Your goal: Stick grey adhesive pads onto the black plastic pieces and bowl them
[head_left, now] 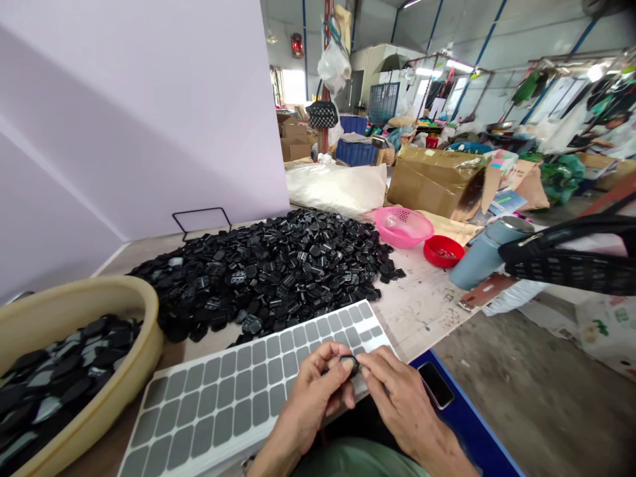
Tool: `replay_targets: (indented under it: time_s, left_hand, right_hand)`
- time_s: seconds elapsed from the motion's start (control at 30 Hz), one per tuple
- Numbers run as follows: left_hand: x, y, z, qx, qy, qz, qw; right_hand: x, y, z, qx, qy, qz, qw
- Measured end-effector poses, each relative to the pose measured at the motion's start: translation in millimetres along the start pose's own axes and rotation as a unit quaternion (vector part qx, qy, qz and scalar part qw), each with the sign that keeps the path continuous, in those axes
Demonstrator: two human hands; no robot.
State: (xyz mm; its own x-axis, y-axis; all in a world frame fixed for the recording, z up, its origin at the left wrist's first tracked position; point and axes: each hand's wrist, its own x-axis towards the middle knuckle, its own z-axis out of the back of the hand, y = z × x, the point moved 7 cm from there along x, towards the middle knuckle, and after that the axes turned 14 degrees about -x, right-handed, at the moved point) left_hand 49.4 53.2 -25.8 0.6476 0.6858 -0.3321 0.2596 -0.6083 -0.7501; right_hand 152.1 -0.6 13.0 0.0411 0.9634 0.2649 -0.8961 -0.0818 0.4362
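My left hand is closed around a small black plastic piece, thumb on top. My right hand meets it from the right, thumb and forefinger pinched together at the piece's edge; whatever is between those fingertips is too small to make out. Beneath and left of my hands lies a white sheet with rows of grey rounded-rectangle stickers. A few spots near its right end show white. Behind the sheet spreads a large heap of similar black pieces.
A cream tub with more black pieces stands at left. Toward the right are a pink basket, a red bowl and a blue-grey flask. A phone lies on a blue surface. A pale panel rises behind.
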Motion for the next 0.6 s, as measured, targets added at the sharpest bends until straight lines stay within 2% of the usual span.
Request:
replay_targets:
  time_s: [0.1,0.2,0.3,0.37,0.47,0.53,0.6]
  left_hand:
    - [2,2,3.4,0.036,-0.017,-0.003,0.999]
    - [1,-11,11.6,0.147,-0.041,-0.061,0.986]
    - [-3,-37,21.9,0.294,-0.101,-0.145,0.939]
    - [-2,-48,22.5,0.364,-0.112,-0.165,0.91]
    - [4,-46,7.4,0.433,-0.037,-0.174,0.884]
    - [9,-36,-6.2,0.468,0.031,-0.184,0.864]
    - [12,-25,-14.3,0.503,0.07,-0.193,0.84]
  right_hand:
    - [-2,4,-4,-0.022,0.007,0.006,1.0]
    - [-1,-1,-9,-0.079,0.037,0.013,0.996]
    - [8,-23,0,-0.155,0.019,-0.021,0.987]
    - [19,-39,6,-0.2,0.004,-0.047,0.979]
    - [38,-49,4,-0.238,0.017,-0.034,0.971]
    - [49,-48,-2,-0.243,0.029,-0.011,0.969]
    - [56,-44,-10,-0.244,0.043,0.011,0.969]
